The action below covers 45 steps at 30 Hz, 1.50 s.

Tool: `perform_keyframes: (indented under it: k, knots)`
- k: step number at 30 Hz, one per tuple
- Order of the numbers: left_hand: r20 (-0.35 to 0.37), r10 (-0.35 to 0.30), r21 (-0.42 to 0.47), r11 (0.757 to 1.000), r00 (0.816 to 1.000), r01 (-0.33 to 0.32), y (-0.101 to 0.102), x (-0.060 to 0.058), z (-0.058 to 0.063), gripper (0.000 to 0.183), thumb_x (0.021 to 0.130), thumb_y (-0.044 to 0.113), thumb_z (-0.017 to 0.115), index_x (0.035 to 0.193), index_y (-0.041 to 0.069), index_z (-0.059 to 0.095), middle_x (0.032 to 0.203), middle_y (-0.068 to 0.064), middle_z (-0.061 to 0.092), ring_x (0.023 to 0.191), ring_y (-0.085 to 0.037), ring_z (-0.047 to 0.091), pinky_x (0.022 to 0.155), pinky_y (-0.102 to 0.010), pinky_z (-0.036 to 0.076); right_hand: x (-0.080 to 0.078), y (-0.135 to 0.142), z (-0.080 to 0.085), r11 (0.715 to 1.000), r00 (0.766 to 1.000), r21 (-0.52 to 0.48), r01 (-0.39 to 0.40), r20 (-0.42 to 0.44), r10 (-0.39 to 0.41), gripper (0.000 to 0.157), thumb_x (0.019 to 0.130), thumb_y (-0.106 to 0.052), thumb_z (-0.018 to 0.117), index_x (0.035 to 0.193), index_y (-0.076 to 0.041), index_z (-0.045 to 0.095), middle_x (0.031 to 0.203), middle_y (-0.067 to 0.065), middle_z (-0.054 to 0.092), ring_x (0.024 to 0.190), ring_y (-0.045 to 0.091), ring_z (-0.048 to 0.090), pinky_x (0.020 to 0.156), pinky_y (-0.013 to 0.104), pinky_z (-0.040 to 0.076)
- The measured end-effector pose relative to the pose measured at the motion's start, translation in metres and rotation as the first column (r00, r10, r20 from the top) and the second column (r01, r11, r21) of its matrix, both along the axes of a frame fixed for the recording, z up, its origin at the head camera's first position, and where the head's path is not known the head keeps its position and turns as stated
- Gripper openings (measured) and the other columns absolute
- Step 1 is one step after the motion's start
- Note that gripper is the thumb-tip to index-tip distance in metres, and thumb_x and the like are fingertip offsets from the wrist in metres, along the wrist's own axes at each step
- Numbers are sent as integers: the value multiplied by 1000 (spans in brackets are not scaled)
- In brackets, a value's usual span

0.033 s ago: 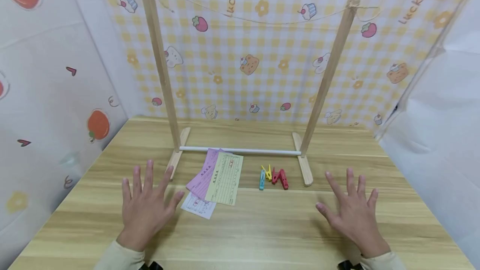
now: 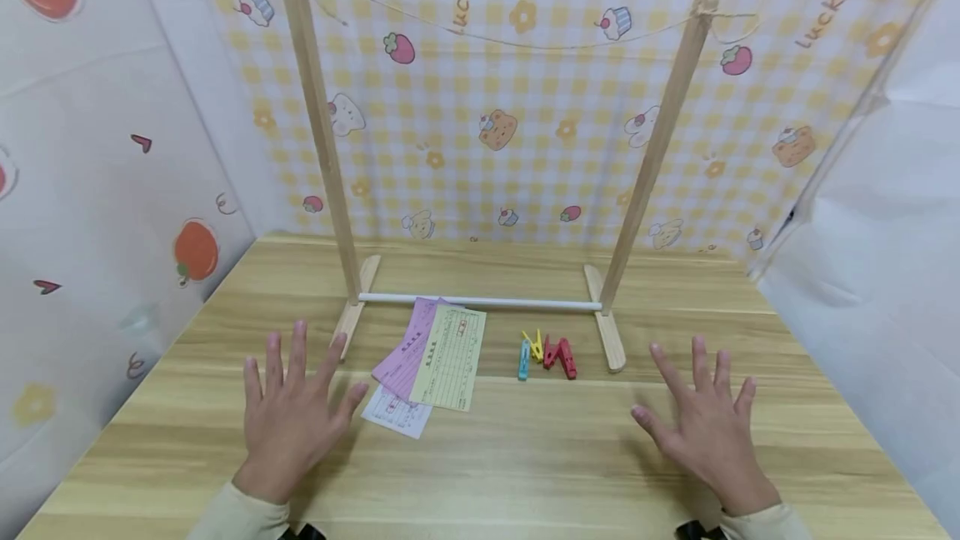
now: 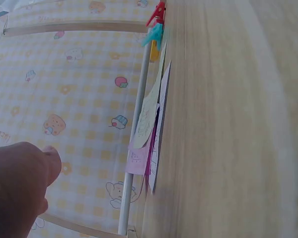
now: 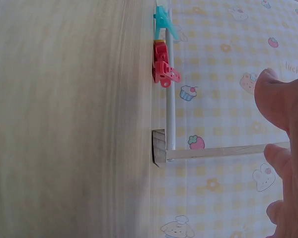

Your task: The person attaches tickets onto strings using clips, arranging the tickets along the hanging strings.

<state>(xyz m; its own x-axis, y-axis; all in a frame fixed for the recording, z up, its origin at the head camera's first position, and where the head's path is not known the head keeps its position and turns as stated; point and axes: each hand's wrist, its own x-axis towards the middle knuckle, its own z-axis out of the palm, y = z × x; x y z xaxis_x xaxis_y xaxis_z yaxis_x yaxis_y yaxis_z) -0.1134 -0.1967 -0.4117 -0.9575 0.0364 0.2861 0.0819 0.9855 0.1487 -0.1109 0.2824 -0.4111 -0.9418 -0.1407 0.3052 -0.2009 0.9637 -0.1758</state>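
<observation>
My left hand [image 2: 288,419] is held palm down with fingers spread, at the left of the wooden table, and holds nothing. Just right of its thumb lie overlapping slips of paper: a yellow-green form [image 2: 450,357] on top, purple slips [image 2: 405,352] beneath, and a white slip [image 2: 397,413] nearest me. On the right side, my right hand [image 2: 705,432] is likewise spread and holds nothing. Between the hands sit small clothespins: a blue one [image 2: 523,359], a yellow one [image 2: 536,346] and red ones [image 2: 567,359]. The right wrist view shows the red clothespins [image 4: 161,67] beyond the thumb.
Behind the slips stands a wooden frame, with a left post [image 2: 322,132], a right post [image 2: 660,148] and a white bottom rod [image 2: 487,302]. A thin string [image 2: 517,44] sags between the post tops. A checked cloth [image 2: 480,190] hangs at the back.
</observation>
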Motion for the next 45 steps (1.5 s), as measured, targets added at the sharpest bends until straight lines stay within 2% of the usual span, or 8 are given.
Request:
perform_keyframes:
  k: [7, 14, 20, 26, 30, 37, 41, 45]
  knots:
    - [10, 4, 2, 1000, 1000, -4, 0, 1, 3, 65, 97, 56, 42, 152, 23, 31, 159, -21, -3, 141, -43, -14, 106, -56, -22, 2, -2, 3, 1000, 1000, 18, 10, 8, -11, 82, 89, -53, 61, 155, -28, 21, 152, 35, 11, 134, 62, -1, 95, 80, -7]
    - [18, 12, 10, 1000, 1000, -12, 4, 0, 7, 65, 98, 56, 41, 152, 21, 33, 158, -23, -3, 140, -47, -12, 106, -58, -21, 1, 0, 10, 999, 1000, 27, 25, 12, -25, 82, 87, -55, 62, 154, -24, 25, 151, 37, 10, 133, 63, 0, 94, 77, -13]
    - [27, 11, 30, 999, 1000, -12, 6, -3, 9, 64, 98, 56, 41, 151, 19, 35, 158, -24, -3, 140, -48, -12, 105, -57, -22, -3, 3, 15, 999, 1000, 21, 29, 0, -29, 83, 87, -55, 62, 154, -23, 26, 151, 38, 10, 133, 64, 2, 93, 80, -9]
    - [33, 7, 32, 999, 999, -8, 5, -4, 6, 64, 98, 55, 43, 150, 18, 36, 157, -26, -1, 140, -47, -13, 106, -57, -21, -7, 1, 14, 999, 1000, -44, -13, -4, 13, 82, 87, -53, 64, 154, -21, 27, 152, 36, 9, 132, 65, 3, 93, 80, -10]
    - [42, -6, 38, 999, 999, 4, 4, -5, 5, 66, 97, 56, 44, 149, 17, 36, 157, -27, 1, 140, -48, -10, 106, -59, -19, -10, -2, 15, 992, 998, -120, -45, 37, 50, 81, 89, -48, 64, 154, -19, 25, 152, 37, 8, 132, 65, 4, 94, 81, -5]
    - [27, -59, 76, 996, 998, 57, 4, -11, 0, 71, 90, 51, 62, 146, 13, 42, 152, -32, 18, 135, -56, 17, 105, -70, 10, -16, -6, 19, 959, 987, -262, -107, 91, 135, 74, 90, -32, 70, 148, -5, 32, 149, 39, 15, 127, 65, 23, 91, 79, 23]
    - [8, -96, 91, 991, 995, 95, 3, -14, -2, 73, 86, 44, 70, 145, 9, 43, 144, -34, 31, 128, -54, 32, 101, -69, 24, -23, -11, 20, 939, 977, -320, -126, 125, 174, 72, 92, -31, 68, 148, -4, 32, 149, 38, 20, 128, 61, 28, 93, 74, 29]
    - [-15, -151, 130, 980, 988, 152, 5, -20, 1, 71, 85, 36, 74, 142, 4, 45, 135, -35, 42, 118, -52, 46, 91, -65, 39, -32, -15, 22, 930, 980, -343, -130, 99, 173, 67, 92, -28, 68, 145, -1, 36, 145, 34, 33, 126, 55, 37, 96, 69, 33]
